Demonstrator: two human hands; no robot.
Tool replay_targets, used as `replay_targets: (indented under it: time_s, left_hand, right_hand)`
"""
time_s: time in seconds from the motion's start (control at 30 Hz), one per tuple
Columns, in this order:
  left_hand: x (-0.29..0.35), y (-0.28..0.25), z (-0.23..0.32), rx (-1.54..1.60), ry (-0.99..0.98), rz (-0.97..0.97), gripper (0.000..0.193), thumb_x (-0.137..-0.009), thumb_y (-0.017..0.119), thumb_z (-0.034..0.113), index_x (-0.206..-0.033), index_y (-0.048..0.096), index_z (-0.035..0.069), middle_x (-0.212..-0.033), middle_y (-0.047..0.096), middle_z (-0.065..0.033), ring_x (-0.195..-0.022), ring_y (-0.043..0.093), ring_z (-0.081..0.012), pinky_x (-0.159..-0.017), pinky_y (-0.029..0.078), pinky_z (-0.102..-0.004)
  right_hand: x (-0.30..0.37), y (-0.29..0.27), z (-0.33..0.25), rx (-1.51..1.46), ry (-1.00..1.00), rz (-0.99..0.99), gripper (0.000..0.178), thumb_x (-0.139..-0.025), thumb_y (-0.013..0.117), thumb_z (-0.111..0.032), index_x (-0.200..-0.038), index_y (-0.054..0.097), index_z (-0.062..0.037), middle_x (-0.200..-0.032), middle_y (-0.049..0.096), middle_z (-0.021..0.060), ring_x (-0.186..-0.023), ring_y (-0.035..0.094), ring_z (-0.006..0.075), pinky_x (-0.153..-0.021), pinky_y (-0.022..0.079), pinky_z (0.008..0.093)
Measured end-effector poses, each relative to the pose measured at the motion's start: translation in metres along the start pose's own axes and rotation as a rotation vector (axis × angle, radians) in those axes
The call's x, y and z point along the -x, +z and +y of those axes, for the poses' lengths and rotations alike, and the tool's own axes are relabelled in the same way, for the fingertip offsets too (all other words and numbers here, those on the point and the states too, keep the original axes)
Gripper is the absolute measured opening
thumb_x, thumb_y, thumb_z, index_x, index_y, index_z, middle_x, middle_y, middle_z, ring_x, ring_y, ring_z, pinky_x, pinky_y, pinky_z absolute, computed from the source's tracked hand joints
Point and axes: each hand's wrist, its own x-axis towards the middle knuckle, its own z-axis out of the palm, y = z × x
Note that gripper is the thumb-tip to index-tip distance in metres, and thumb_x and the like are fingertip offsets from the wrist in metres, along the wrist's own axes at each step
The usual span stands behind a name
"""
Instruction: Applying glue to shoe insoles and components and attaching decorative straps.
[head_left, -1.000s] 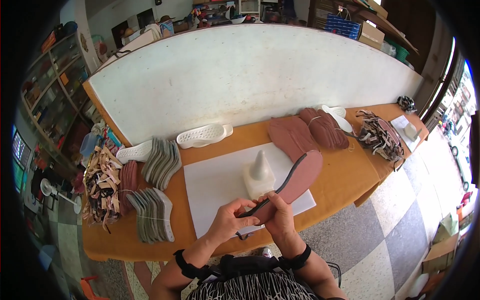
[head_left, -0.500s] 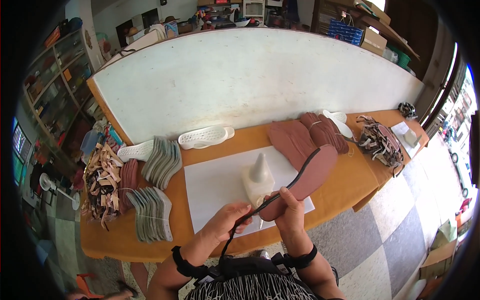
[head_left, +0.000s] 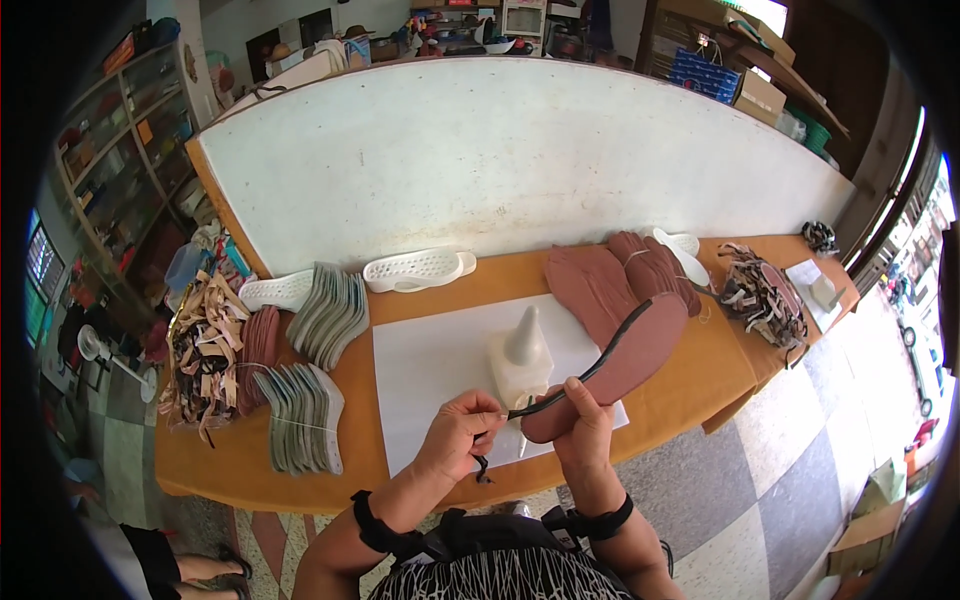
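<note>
— What are the hands doing over the white paper sheet [head_left: 430, 365]?

— The right hand [head_left: 583, 415] is gripping the heel of a reddish-brown shoe insole [head_left: 625, 365], tilting it up, likely to expose the rim. The left hand [head_left: 462, 432] is pinching a thin black edging strip [head_left: 590, 370] running along that rim.

— Any packages?

— A white cone-topped glue bottle [head_left: 520, 360] is standing just behind the hands; brown cardboard boxes [head_left: 757, 95] are sitting on shelves at upper right.
</note>
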Motion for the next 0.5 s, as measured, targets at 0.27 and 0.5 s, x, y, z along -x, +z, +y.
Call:
replay_targets:
  time_s: [0.27, 0.5]
  left_hand:
    - [-0.003, 0.001, -0.010, 0.148, -0.201, 0.022, 0.006, -0.077, 0.053, 0.003, -0.075, 0.049, 0.007, -0.055, 0.039, 0.0005, -0.043, 0.032, -0.0071, -0.036, 0.019, -0.0200]
    - [-0.007, 0.009, -0.008, 0.076, 0.047, 0.049, 0.005, -0.073, 0.052, -0.001, -0.074, 0.052, 0.004, -0.073, 0.054, -0.0117, -0.058, 0.046, -0.0152, -0.046, 0.032, -0.0242]
  right_hand:
    - [0.003, 0.002, -0.004, -0.070, -0.004, -0.011, 0.016, -0.077, 0.057, -0.010, -0.085, 0.052, 0.0028, -0.072, 0.058, 0.0134, -0.067, 0.059, 0.0246, -0.065, 0.049, 0.0354]
    - [0.006, -0.001, -0.004, 0.013, -0.105, -0.014, 0.015, -0.076, 0.058, -0.013, -0.081, 0.052, -0.0003, -0.071, 0.057, 0.0125, -0.063, 0.057, 0.0236, -0.062, 0.049, 0.0346]
